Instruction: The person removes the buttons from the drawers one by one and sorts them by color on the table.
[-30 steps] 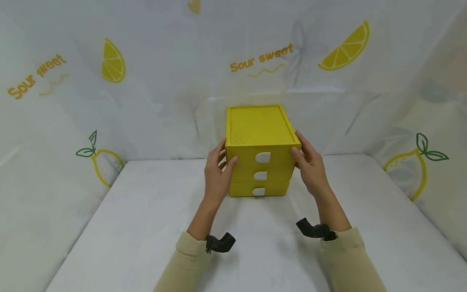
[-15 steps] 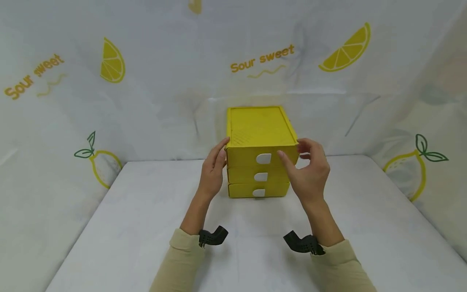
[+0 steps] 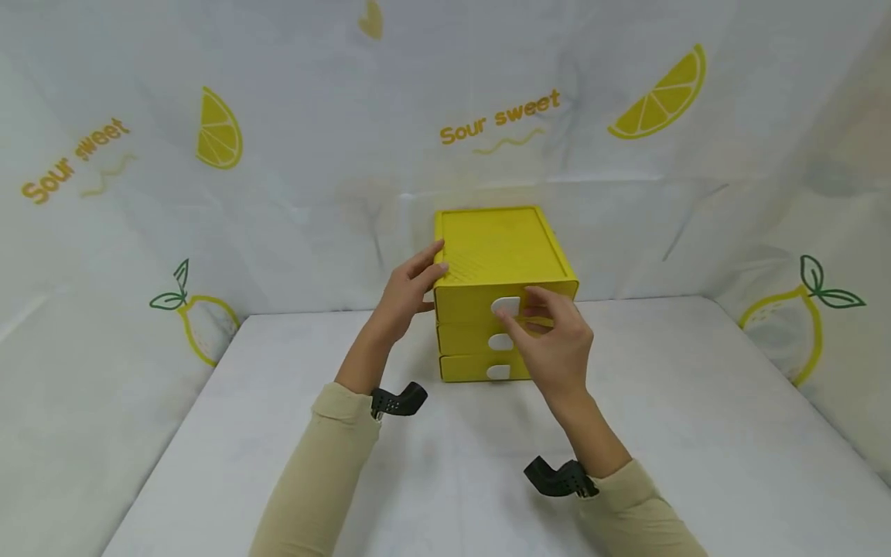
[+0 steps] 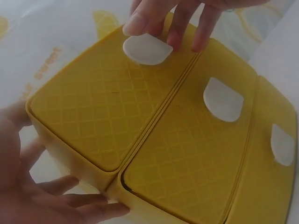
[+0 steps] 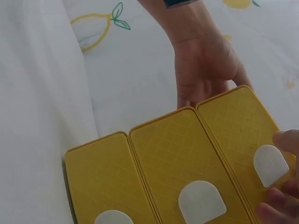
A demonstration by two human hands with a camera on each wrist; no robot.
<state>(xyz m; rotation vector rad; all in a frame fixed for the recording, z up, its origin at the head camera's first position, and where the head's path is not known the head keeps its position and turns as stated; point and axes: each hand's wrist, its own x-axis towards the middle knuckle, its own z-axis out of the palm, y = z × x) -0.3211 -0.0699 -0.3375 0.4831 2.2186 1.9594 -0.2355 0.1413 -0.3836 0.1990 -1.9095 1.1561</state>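
Observation:
A yellow drawer box has three stacked drawers, each with a white rounded handle. All the drawers look closed. My left hand lies against the box's left side, fingers spread and fairly straight; in the left wrist view that hand touches the side wall and the corner. At the front, my right hand has thumb and fingers about the top drawer's handle. Seen from the left wrist, the right hand's thumb touches one edge of this handle, with fingertips at its other side.
The box stands at the back of a white table. Behind it hangs a white cloth printed with lemons and lettering. The middle drawer's handle and bottom drawer's handle sit below the right hand.
My right hand has left the box's right side and moved left across the front to the top handle. My left hand has shifted slightly higher along the left side.

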